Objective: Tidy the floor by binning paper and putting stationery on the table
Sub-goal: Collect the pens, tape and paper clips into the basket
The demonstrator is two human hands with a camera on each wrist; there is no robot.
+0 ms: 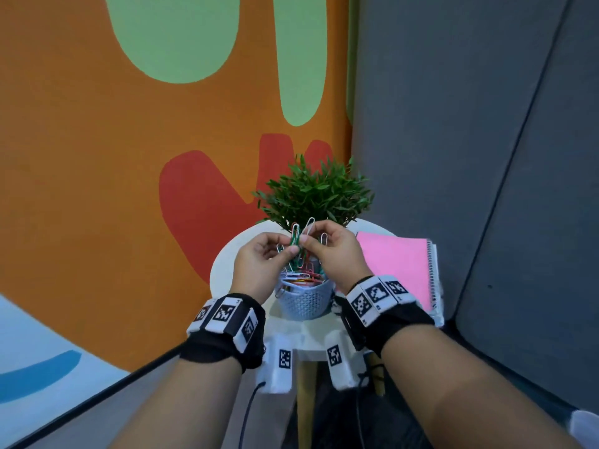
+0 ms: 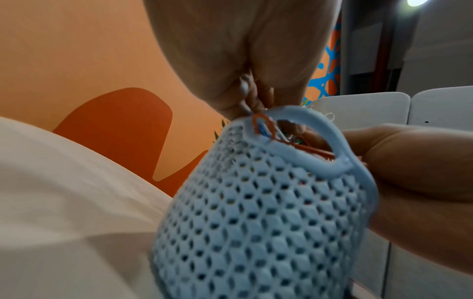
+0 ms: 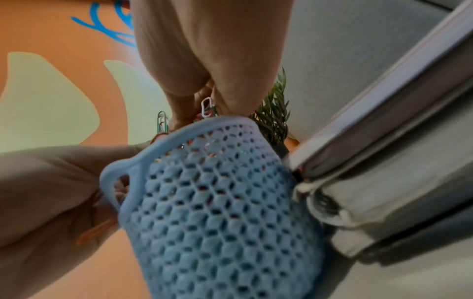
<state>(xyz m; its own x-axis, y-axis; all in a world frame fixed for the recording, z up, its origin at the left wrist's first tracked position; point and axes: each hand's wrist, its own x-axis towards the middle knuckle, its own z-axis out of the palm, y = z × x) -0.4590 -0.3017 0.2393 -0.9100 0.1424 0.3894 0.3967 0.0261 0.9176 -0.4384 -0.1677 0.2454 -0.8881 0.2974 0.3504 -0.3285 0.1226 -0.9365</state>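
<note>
Head view, left hand [image 1: 259, 257]: raised over the blue mesh basket [image 1: 304, 299], grip pinching a tangled bunch of paper clips [image 1: 299, 241] between thumb and fingertips.
Head view, right hand [image 1: 334, 251]: opposite the left hand, grip also pinching the same bunch from the other side; one white clip stands up above the fingers.
Head view, basket: standing on the round white tabletop [image 1: 223, 267], holding more coloured clips (some trail up from the basket to the bunch).
Head view, surroundings: a potted plant [image 1: 314, 192] behind the basket; a pink spiral notebook [image 1: 398, 267] on the tabletop to the right, beside a grey upholstered panel [image 1: 470, 140].
Left wrist view: basket wall [image 2: 258, 218] fills the lower frame, its handle loop uppermost; orange and blue clips show at the rim. The left palm is above, fingertips bunched on clips; detail is blurred.
Right wrist view: basket [image 3: 217, 212] again close, the notebook's edge [image 3: 371, 141] just beside it. White and green clips [image 3: 207, 109] are nipped in the right hand's fingertips above the rim.
</note>
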